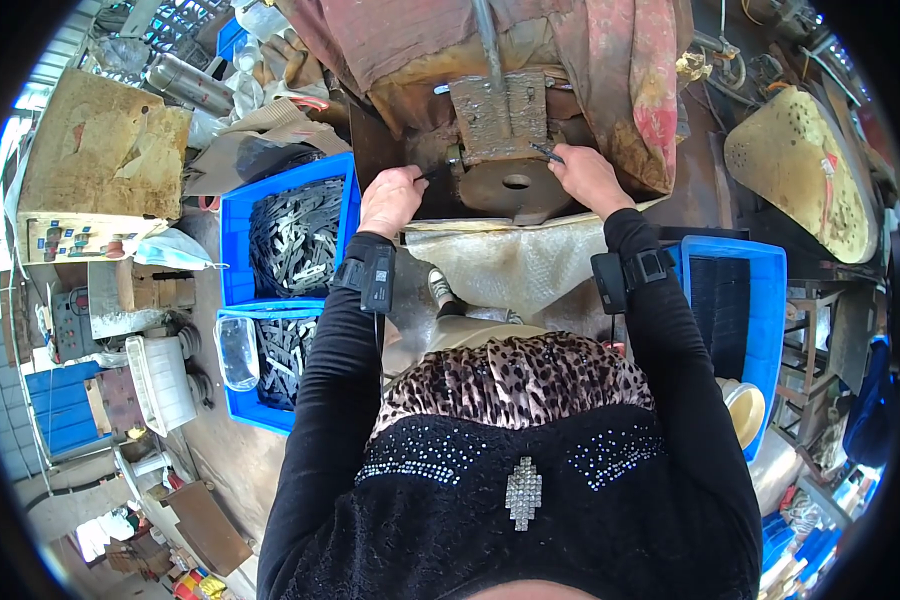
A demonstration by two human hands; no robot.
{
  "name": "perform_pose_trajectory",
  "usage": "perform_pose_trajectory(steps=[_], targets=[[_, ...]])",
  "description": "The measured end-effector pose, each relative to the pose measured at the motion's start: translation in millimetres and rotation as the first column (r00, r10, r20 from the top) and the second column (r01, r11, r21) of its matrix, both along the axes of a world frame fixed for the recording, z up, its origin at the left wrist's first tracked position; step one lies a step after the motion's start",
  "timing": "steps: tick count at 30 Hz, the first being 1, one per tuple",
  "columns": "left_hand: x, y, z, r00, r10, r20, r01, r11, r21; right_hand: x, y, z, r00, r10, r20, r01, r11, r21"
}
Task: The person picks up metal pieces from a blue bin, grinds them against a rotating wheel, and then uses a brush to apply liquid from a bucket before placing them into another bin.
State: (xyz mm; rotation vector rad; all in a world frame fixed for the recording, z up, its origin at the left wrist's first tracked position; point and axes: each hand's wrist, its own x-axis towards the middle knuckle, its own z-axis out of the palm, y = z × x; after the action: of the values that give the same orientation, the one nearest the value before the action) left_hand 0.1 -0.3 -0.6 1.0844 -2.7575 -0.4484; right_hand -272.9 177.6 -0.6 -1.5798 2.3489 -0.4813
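My left hand is closed, with a thin dark strip poking out from its fingertips toward the machine. Opposite it, my right hand pinches a slim dark piece, its tip near the lower edge of a worn, wet-looking metal block. Between the hands lies a brown round plate with a hole in it. The exact kind of either held piece is too small to make out.
Stained reddish cloth drapes the machine. Left stand blue crates of loose dark strips; a clear plastic container rests at one. Another blue crate at right holds neatly stacked dark pieces, with a cream tub beside it.
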Motion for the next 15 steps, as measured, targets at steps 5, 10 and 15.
perform_pose_trajectory(steps=[5,10,15], targets=[[-0.4,-0.2,-0.5,1.000,0.000,0.003,0.000,1.000,-0.001,-0.1,-0.6,1.9,1.000,-0.006,0.000,0.006,1.000,0.020],[-0.7,-0.4,-0.5,1.000,-0.003,0.001,0.003,1.000,-0.005,0.8,0.0,3.5,1.000,-0.014,0.003,0.014,1.000,0.016],[-1.5,1.0,3.6,1.000,0.013,0.022,-0.014,0.998,0.056,1.8,0.3,6.9,1.000,-0.030,0.005,0.030,0.997,0.078]])
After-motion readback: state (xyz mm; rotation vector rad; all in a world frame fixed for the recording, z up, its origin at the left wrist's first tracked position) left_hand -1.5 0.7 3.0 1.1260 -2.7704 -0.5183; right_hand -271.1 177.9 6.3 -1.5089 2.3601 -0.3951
